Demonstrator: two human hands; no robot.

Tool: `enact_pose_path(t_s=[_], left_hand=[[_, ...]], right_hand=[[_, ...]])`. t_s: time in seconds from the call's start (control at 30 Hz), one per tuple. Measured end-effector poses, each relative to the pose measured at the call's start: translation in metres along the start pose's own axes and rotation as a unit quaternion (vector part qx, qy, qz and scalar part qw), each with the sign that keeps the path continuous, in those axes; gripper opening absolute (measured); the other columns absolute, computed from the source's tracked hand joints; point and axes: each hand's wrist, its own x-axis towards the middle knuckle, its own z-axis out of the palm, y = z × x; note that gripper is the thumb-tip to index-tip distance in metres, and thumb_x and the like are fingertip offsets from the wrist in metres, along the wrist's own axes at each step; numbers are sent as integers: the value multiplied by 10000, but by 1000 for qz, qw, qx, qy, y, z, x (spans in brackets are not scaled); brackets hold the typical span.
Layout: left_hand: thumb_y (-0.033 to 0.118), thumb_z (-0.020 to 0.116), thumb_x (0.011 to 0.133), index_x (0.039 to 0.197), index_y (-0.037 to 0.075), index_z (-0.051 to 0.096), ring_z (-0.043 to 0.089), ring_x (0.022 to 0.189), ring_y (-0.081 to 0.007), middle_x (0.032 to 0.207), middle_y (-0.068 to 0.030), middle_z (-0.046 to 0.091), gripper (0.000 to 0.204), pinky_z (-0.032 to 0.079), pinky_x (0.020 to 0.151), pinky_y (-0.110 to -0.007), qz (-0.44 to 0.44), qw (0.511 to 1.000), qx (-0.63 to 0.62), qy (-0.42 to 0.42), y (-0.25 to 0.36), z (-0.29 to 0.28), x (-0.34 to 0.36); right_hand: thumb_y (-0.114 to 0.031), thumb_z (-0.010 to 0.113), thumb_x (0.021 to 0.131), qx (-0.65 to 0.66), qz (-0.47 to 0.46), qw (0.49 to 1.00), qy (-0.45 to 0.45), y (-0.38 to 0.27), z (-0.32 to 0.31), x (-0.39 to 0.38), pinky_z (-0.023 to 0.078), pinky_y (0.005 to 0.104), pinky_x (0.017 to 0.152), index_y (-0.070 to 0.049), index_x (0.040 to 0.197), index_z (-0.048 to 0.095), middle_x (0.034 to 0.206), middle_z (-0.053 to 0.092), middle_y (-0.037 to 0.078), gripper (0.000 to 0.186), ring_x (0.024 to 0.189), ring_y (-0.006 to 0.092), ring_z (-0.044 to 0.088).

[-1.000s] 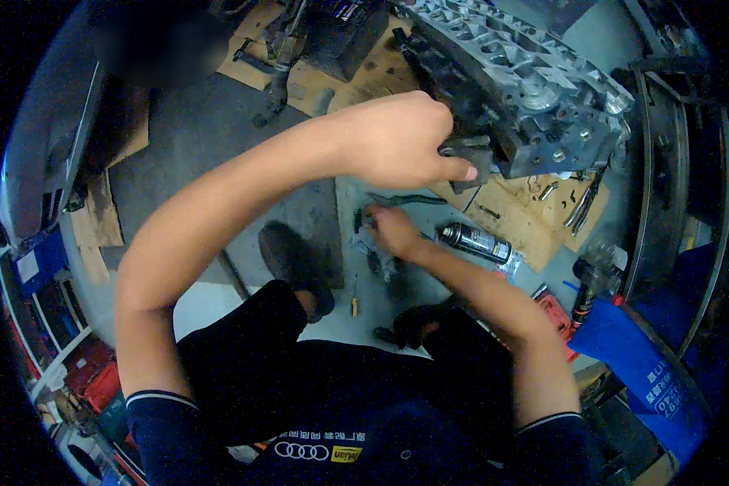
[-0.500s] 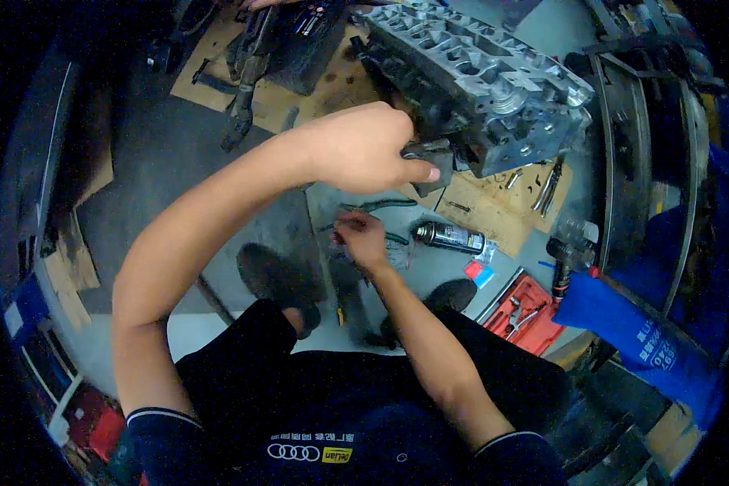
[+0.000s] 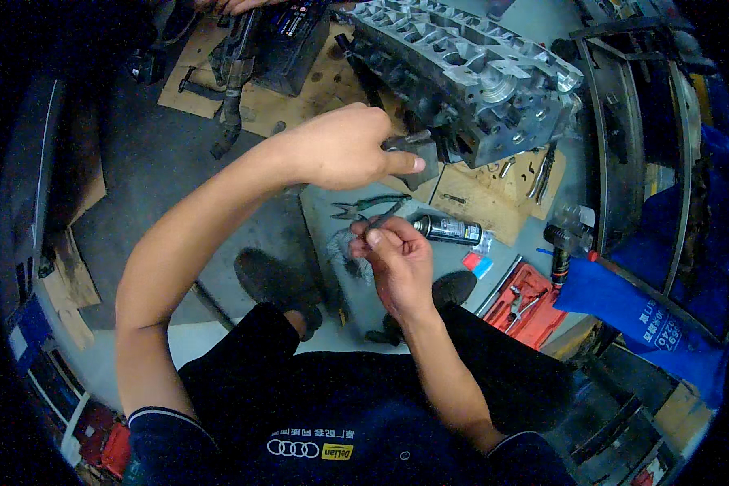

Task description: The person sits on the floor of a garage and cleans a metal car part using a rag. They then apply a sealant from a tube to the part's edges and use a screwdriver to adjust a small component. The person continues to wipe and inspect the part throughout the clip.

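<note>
A silver cylinder head (image 3: 470, 73) stands tilted at the far middle. My left hand (image 3: 344, 146) is closed on a grey metal piece (image 3: 423, 158) beside its near corner; a short round bar shows above the thumb. Lower down, my right hand (image 3: 401, 263) pinches a slim dark piece (image 3: 390, 214) between thumb and fingers; its kind I cannot make out. Just beyond that hand, pliers (image 3: 371, 202) with green handles lie on the grey floor sheet. A black spray can (image 3: 449, 229) lies on its side to the right of my fingers.
Cardboard (image 3: 486, 202) under the cylinder head carries small metal parts. A red tool case (image 3: 530, 308) lies open at right, near a power tool (image 3: 563, 251) and a blue sack (image 3: 624, 312). Another person's hand (image 3: 239, 5) shows at the top, near a black battery (image 3: 296, 40).
My right hand has turned over and moved up and right, now with the slim dark piece raised in its fingers. The left hand keeps its hold. The whole view has shifted slightly.
</note>
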Motion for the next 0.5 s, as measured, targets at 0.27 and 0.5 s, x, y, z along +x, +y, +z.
enact_pose_path(t_s=[0.27,0.5], left_hand=[[483,640,952,937,-76,705,675,836,-482,802,-317,664,563,531,777,-505,-48,999,10,-22,15,-6,-2],[485,653,948,901,-73,702,698,754,-416,716,-271,661,562,537,719,-475,-46,998,-33,-14,8,4,1]], right_hand=[[-61,695,966,24,-45,999,-2,-3,3,14,592,349,827,26,1069,640,1094,743,194,145,887,218,727],[-62,687,975,74,-39,996,23,3,13,24,594,337,833,15,1048,641,1101,742,183,116,894,205,724]])
